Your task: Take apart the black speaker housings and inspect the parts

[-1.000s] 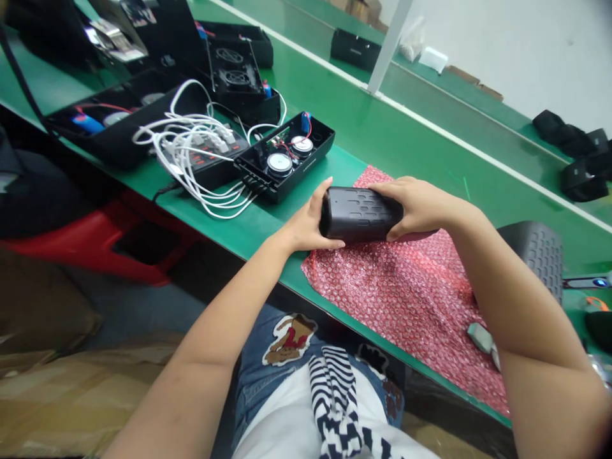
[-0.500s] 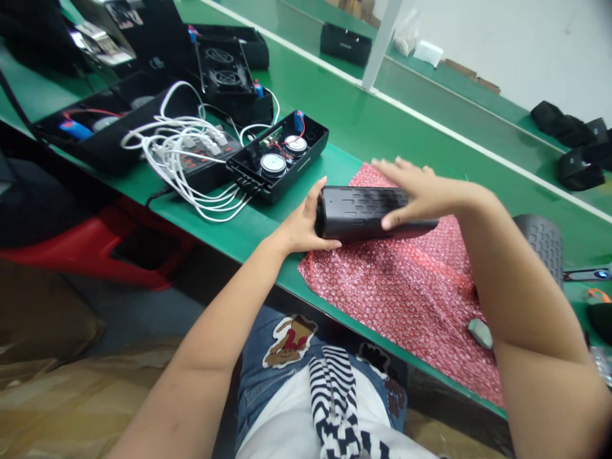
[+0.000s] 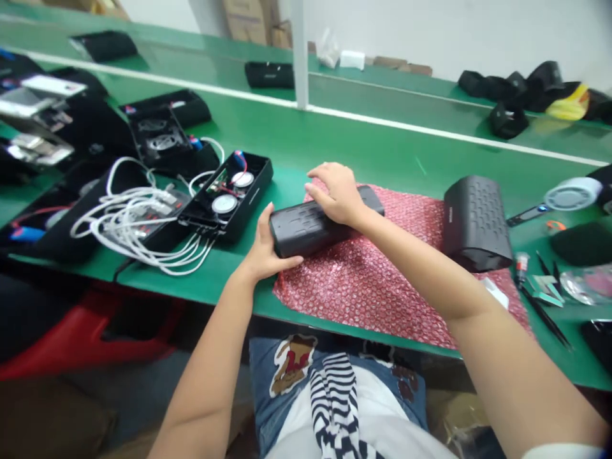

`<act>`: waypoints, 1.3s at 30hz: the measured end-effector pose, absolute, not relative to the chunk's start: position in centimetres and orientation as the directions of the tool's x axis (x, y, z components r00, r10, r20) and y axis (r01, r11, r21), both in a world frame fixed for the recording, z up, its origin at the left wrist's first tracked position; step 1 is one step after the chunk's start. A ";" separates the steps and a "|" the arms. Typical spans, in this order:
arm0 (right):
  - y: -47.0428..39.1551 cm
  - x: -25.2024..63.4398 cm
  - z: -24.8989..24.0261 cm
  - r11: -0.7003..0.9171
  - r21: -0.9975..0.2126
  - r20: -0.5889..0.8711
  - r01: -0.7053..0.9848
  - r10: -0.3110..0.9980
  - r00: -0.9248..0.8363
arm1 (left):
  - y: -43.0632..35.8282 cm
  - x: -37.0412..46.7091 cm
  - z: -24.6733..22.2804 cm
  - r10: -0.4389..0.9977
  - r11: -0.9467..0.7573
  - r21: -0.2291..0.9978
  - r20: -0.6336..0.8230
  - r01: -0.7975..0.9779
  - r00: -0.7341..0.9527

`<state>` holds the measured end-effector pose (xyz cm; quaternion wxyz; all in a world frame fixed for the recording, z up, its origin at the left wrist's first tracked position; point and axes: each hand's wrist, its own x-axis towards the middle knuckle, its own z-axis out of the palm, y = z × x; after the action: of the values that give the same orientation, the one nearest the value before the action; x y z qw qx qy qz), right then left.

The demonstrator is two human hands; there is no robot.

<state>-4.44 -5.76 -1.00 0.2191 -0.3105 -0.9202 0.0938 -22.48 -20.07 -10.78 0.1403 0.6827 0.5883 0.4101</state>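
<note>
A black speaker (image 3: 301,233) with a raised pattern on its top lies on red bubble wrap (image 3: 363,290). My left hand (image 3: 268,252) clasps its left end, with the fingers on the far side and the thumb along the near lower edge. My right hand (image 3: 337,191) lies over the middle of the top, its fingers stretched toward the left and holding nothing. The hand and forearm cover part of the speaker. To the left of it sits an opened speaker housing (image 3: 229,197) with round drivers and white cables (image 3: 138,217).
Another black speaker (image 3: 475,220) stands at the wrap's right edge. Beyond it lie a small handheld fan (image 3: 574,193), tweezers (image 3: 547,319) and a small tube (image 3: 521,264). More opened housings (image 3: 165,131) fill the green bench's left side. A white post (image 3: 300,57) rises behind.
The view has swung to the right, bringing the second speaker and tools into sight. My right hand has shifted left along the speaker's top. My left hand keeps its hold on the end.
</note>
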 end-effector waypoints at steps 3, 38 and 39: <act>-4.5 -1.1 0.4 0.751 -0.409 0.367 0.519 0.656 -0.660 | -20.1 -22.0 -6.8 0.911 -0.286 0.585 0.413 0.759 0.025; -6.2 16.9 1.7 -0.260 -0.822 -0.315 0.507 0.949 -0.024 | -18.6 -12.6 1.9 0.893 0.380 0.897 -0.420 -0.227 -0.162; -7.4 16.5 2.1 -0.257 -0.838 -0.332 0.481 0.940 -0.076 | -19.2 -12.1 1.8 0.886 0.380 0.876 -0.437 -0.297 -0.155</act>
<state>16.52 -7.38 2.08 0.2422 -0.6353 -0.5593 0.4744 -12.05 -19.18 1.77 0.5980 0.2551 0.5768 0.4947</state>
